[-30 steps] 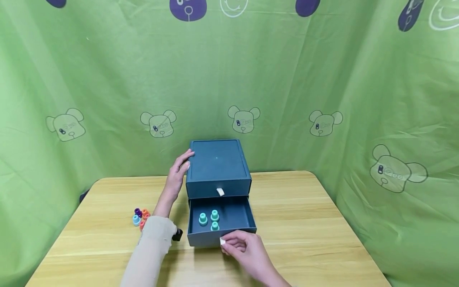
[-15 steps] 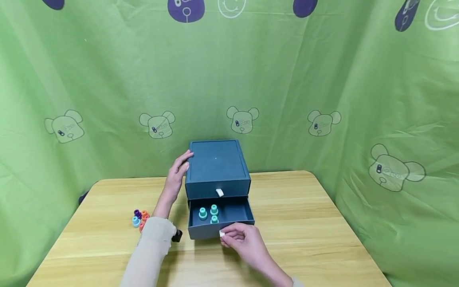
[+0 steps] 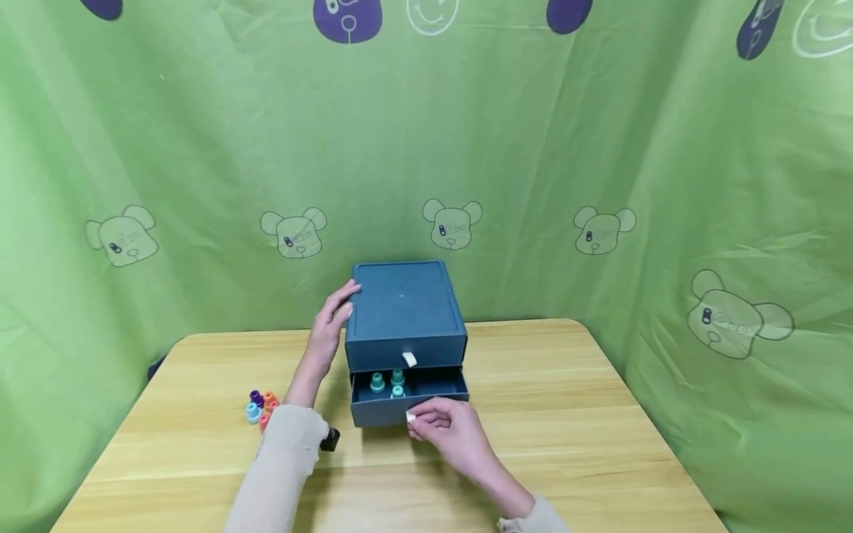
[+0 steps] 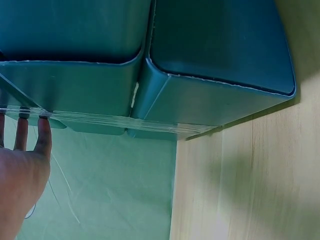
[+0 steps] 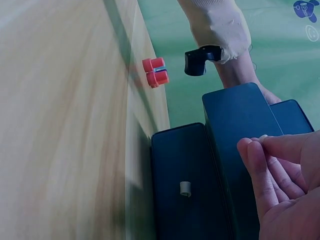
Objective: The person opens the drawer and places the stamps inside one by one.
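Observation:
A dark blue two-drawer box (image 3: 406, 300) stands on the table. My left hand (image 3: 325, 322) rests on its left side, fingertips over the top edge; in the left wrist view the fingers (image 4: 44, 137) look fairly straight. The lower drawer (image 3: 380, 413) is partly out. My right hand (image 3: 453, 433) pinches that drawer's small white pull tab (image 3: 410, 417) between thumb and fingers, as the right wrist view also shows. Several teal hat-shaped pegs (image 3: 377, 382) stand inside the drawer. Another white tab (image 3: 409, 360) sits on the upper drawer, which is closed.
Left of my left forearm lies a cluster of purple, light blue and orange-red pegs (image 3: 254, 411) on the wooden table (image 3: 573, 429). A black device (image 3: 329, 440) sits at my left wrist. A green curtain (image 3: 520, 148) stands behind and at both sides.
The lower drawer has slid inward toward the box, carrying the teal pegs, and my right hand has moved forward with its tab. My left hand stays at the box's side.

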{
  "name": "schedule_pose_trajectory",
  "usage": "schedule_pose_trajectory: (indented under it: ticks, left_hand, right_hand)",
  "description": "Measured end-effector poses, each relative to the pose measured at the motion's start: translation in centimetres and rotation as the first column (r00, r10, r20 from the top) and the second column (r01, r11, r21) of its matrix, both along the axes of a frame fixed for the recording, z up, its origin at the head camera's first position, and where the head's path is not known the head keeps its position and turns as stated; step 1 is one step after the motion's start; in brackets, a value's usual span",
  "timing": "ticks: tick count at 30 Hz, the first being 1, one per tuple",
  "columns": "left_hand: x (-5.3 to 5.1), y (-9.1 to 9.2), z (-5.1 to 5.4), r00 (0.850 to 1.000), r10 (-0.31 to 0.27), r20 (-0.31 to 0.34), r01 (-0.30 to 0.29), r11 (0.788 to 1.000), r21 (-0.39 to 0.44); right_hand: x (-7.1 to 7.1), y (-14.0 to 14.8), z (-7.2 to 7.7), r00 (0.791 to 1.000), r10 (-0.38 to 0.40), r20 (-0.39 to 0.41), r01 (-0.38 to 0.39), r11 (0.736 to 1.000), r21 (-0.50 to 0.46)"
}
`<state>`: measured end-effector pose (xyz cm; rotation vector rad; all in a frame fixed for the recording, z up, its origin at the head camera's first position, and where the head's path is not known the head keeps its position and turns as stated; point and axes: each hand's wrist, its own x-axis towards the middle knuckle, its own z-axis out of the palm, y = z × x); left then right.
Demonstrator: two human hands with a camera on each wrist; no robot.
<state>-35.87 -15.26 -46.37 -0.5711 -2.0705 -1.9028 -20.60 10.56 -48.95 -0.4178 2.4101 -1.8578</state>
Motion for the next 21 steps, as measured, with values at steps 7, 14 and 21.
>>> schedule_pose_trajectory:
  ticks: [7, 14, 21]
  left_hand:
    - [-0.1, -0.1, 0.2, 1.0, 0.014, 0.002, -0.014, 1.0, -0.009]
    - [-0.1, 0.0, 0.1, 1.0, 0.005, 0.014, -0.005, 1.0, -0.017]
    - [-0.1, 0.1, -0.1, 1.0, 0.006, 0.005, -0.006, 1.0, -0.017]
  right_hand:
    - [-1.0, -0.2, 0.4, 1.0, 0.0, 0.004, 0.0, 1.0, -0.005]
    - [-1.6, -0.3, 0.1, 1.0, -0.005, -0.004, 0.005, 1.0, -0.012]
    - [-2.5, -0.4, -0.3, 1.0, -0.008, -0.026, 0.007, 1.0, -0.022]
